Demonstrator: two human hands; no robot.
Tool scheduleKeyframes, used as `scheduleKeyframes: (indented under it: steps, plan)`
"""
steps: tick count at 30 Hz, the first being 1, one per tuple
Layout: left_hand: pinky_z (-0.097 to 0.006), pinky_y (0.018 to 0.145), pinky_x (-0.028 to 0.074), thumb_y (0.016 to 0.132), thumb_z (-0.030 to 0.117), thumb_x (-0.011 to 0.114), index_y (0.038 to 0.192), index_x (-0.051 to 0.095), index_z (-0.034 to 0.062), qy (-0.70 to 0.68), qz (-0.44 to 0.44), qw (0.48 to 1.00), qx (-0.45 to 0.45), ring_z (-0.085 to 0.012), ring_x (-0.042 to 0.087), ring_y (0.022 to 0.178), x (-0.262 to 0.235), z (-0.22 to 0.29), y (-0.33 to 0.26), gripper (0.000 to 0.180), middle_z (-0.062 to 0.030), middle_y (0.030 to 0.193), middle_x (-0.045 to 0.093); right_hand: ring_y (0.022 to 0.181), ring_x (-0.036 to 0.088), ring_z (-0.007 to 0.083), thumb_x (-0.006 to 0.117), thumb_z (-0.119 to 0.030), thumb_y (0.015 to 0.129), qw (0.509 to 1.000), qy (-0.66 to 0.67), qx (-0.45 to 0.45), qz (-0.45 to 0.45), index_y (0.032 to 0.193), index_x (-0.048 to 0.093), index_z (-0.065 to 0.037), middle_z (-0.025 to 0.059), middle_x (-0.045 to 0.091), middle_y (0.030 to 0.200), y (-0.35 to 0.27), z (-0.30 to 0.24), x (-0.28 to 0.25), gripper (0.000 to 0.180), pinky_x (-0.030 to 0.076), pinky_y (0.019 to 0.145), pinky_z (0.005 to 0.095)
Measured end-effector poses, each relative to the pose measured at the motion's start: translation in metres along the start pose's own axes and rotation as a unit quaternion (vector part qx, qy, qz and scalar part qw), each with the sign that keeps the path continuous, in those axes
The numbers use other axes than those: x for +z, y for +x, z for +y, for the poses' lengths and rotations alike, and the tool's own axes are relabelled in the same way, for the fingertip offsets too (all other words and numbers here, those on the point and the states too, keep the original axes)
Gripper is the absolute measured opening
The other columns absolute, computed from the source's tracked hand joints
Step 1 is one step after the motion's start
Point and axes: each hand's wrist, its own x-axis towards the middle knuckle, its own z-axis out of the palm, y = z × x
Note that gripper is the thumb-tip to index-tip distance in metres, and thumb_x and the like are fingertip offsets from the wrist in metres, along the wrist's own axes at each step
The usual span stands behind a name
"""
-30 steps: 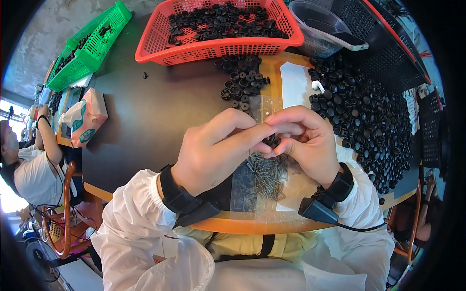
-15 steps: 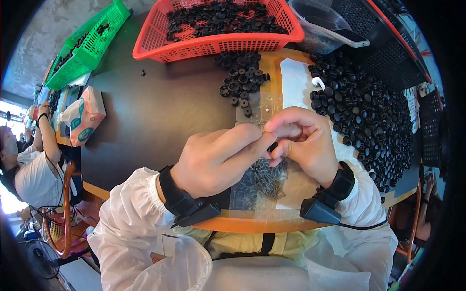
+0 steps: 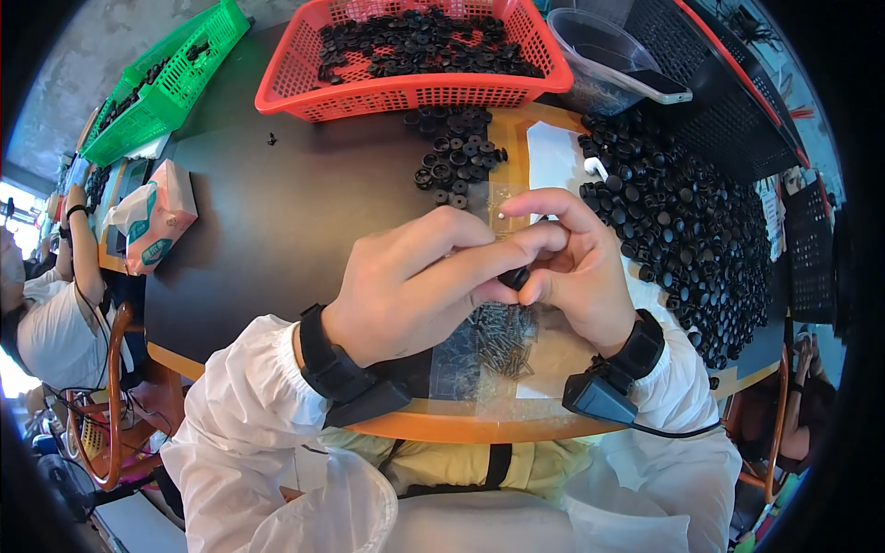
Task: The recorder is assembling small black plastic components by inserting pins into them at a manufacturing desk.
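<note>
**Small black part pinched between both hands**

A small round black plastic cap (image 3: 513,276) was pinched between the fingertips of the left hand (image 3: 415,281) and the right hand (image 3: 576,267) — both closed around it — above a heap of small dark metal screws (image 3: 502,336). A pile of black round caps (image 3: 682,221) lay to the right; a red plastic mesh basket (image 3: 415,88) stood behind.

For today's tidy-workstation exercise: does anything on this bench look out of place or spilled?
Yes. One black part lies alone on the dark table, apart from the red basket and the heaps. A phone sits balanced on the clear tub's rim, an odd perch.
</note>
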Motion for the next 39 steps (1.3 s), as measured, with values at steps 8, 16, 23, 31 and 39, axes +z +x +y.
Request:
scheduleKeyframes:
  steps: [8,16,23,31,39]
  plan:
    - [-0.030,0.064,0.047,0.077,0.005,0.074,0.103,0.060,0.0042,-0.084,-0.071,0.994,-0.001,-0.0173,0.055,0.077,0.007,0.000,-0.008,0.030,-0.0090,0.100,0.045,0.093,0.060,0.0124,0.076,-0.002,0.079,0.995,0.060,0.035,-0.073,0.130,0.042,-0.006,0.0022,0.059,0.096,0.000,0.004,0.002,0.062,0.050,0.084,0.0271]
    - [-0.033,0.067,0.049,0.069,0.003,0.074,0.097,0.060,0.0028,-0.062,-0.071,0.994,0.064,-0.0233,0.055,0.078,0.010,0.002,-0.006,0.032,-0.0095,0.097,0.052,0.081,0.053,0.0083,0.080,-0.008,0.079,0.992,0.101,0.046,-0.067,0.098,0.040,-0.011,-0.0008,0.049,0.091,-0.005,0.013,0.008,0.045,0.045,0.073,0.0246]
    - [-0.034,0.066,0.048,0.059,0.008,0.075,0.098,0.061,0.0035,-0.070,-0.087,0.991,0.071,-0.0245,0.055,0.077,0.003,0.000,-0.003,0.041,-0.0076,0.090,0.052,0.082,0.054,0.0069,0.080,0.000,0.076,0.985,0.122,0.065,-0.099,0.095,0.043,-0.011,-0.0007,0.051,0.095,-0.003,0.006,0.004,0.044,0.044,0.070,0.0211]
    - [-0.035,0.061,0.048,0.065,0.019,0.078,0.094,0.061,0.0050,-0.062,-0.039,0.993,0.087,-0.0252,0.055,0.070,0.004,-0.002,-0.005,0.036,-0.0075,0.086,0.049,0.088,0.057,0.0073,0.079,0.005,0.074,0.989,0.104,0.042,-0.092,0.101,0.047,-0.010,-0.0001,0.054,0.098,-0.005,0.010,0.003,0.045,0.047,0.075,0.0212]
    - [-0.035,0.058,0.047,0.078,0.032,0.074,0.093,0.059,0.0049,-0.040,-0.039,0.993,0.103,-0.0247,0.054,0.068,0.004,-0.007,-0.006,0.034,-0.0074,0.085,0.048,0.088,0.059,0.0085,0.076,0.003,0.079,0.984,0.124,0.065,-0.114,0.102,0.047,-0.008,0.0022,0.057,0.100,-0.005,0.008,-0.001,0.038,0.049,0.073,0.0211]
